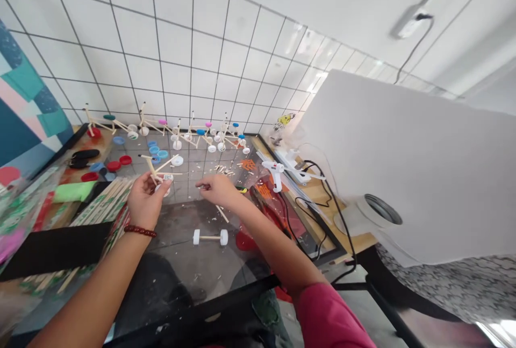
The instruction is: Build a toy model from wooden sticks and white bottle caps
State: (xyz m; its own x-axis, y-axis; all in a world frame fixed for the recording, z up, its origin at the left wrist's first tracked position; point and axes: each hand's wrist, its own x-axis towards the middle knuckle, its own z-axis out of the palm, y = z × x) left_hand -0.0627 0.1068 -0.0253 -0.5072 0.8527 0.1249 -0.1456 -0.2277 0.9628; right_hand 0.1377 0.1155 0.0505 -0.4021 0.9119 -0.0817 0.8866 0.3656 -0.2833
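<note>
My left hand (145,197), with a beaded bracelet at its wrist, is closed on a small model (155,173) made of wooden sticks and white caps. Its sticks point up and to the right. My right hand (217,189) is a short way to the right, fingers pinched together at a small dark thing I cannot make out. A stick axle with a white wheel at each end (210,238) lies on the dark glossy table below the hands. A loose white cap (177,161) lies just behind the model.
Several finished-looking stick models (193,133) stand along the tiled wall. Blue caps (162,154) and red caps (114,166) lie at the left, near bundled sticks (100,203). A white glue gun (276,173), red-handled pliers (268,208) and black cables (334,197) are at the right.
</note>
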